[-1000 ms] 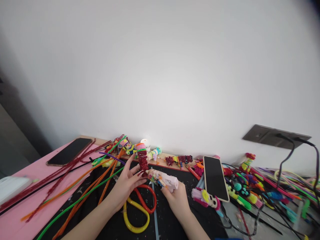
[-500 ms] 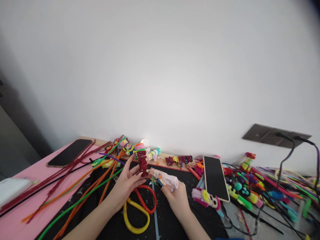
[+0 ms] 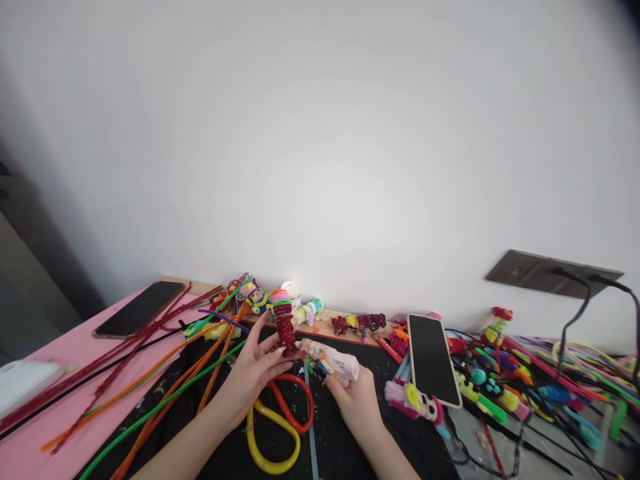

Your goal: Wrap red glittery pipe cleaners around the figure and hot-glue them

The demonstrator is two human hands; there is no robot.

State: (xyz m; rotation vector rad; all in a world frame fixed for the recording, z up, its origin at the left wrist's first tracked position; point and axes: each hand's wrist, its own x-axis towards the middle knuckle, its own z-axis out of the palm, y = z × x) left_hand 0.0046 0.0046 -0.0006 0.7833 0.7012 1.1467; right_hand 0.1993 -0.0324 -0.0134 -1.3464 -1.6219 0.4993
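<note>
Fuzzy red coil (image 3: 285, 328) pinched upright by left hand (image 3: 251, 373); right hand (image 3: 356, 404) grips pale plastic glue gun (image 3: 334, 361).

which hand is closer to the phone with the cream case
Right. The right hand holds the glue gun just left of the cream-cased phone. The left hand sits farther left, holding the red coiled piece.

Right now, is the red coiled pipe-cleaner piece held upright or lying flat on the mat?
Upright. The left hand holds the red coiled piece by its lower end, standing above the black mat, with the glue gun tip at its base.
</note>
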